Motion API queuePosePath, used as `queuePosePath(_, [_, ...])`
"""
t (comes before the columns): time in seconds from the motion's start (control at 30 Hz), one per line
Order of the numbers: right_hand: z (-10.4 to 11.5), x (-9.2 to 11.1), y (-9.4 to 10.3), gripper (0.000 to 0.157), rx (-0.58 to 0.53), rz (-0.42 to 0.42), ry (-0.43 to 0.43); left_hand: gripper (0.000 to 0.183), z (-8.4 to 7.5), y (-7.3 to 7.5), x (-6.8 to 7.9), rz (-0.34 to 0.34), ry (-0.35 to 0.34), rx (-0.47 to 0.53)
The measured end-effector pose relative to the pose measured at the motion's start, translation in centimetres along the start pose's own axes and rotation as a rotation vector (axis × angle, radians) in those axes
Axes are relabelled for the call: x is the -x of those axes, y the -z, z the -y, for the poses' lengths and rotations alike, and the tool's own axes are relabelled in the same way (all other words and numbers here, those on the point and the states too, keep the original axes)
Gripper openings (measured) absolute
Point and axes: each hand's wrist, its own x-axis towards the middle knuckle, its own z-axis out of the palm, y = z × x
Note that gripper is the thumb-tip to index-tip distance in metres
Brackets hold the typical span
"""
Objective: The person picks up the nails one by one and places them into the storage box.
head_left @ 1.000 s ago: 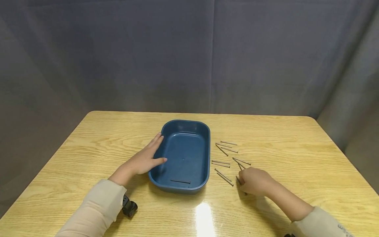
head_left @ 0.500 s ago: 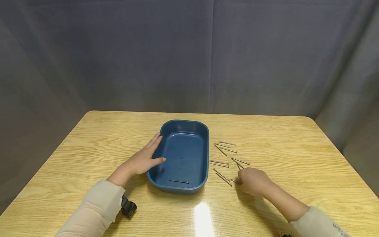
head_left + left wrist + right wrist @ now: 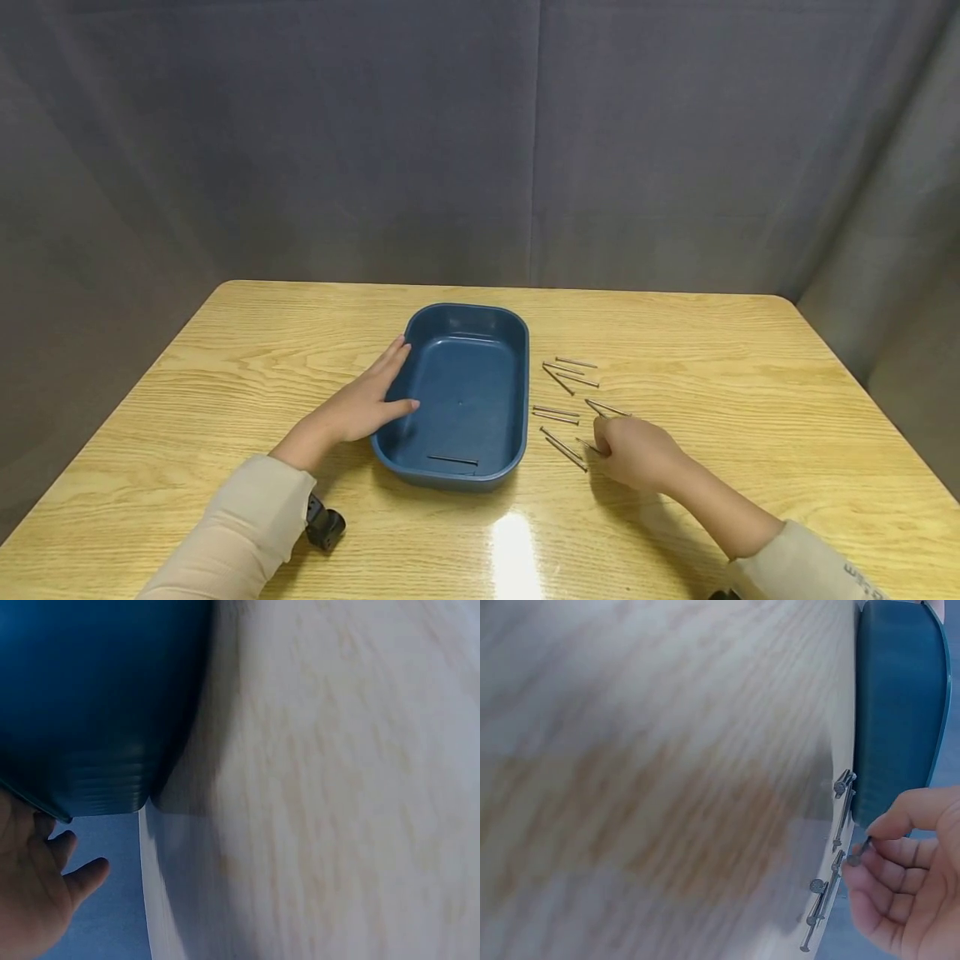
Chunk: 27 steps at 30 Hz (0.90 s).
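A blue rectangular plastic bin [image 3: 467, 379] stands mid-table, with one nail [image 3: 453, 459] lying on its floor near the front. My left hand [image 3: 360, 407] rests on the bin's left rim, fingers spread and straight, thumb over the inside. To the right of the bin, my right hand [image 3: 637, 450] pinches a nail [image 3: 861, 851] between thumb and fingers. In the head view only the held nail's end pokes out left of the hand. Loose nails lie in small groups between hand and bin: a back group [image 3: 573, 373], a middle pair [image 3: 557, 415] and a front pair [image 3: 564, 448].
More nails [image 3: 607, 407] lie just beyond my right hand, partly covered by it. The wood-grain table [image 3: 225, 375] has a rounded back edge, with grey curtains [image 3: 420, 150] behind and at the sides. A small black wrist camera [image 3: 325, 525] sits under my left sleeve.
My right hand has picked up a nail and shifted slightly left, and the nail now points toward the bin. My left hand and the bin hold their places.
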Motion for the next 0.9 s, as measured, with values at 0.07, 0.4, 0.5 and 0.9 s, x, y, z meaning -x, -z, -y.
queuePosePath(0.07, [0.0,0.0,0.0,0.022,-0.021,-0.014,0.012,0.078,0.0,0.0,0.0,0.009,-0.001,-0.003])
queuePosePath(0.4, [0.9,-0.7,0.4,0.004,-0.082,-0.112,0.060,0.079,0.1,-0.2,-0.1,0.010,0.002,0.002])
queuePosePath(0.5, [1.3,-1.0,0.4,0.005,-0.100,-0.148,0.091,0.078,0.1,-0.1,-0.1,0.015,-0.002,-0.005])
queuePosePath(0.9, [3.6,-2.4,0.6,0.008,-0.171,-0.260,0.165,0.079,0.0,0.0,0.0,0.009,0.004,0.009])
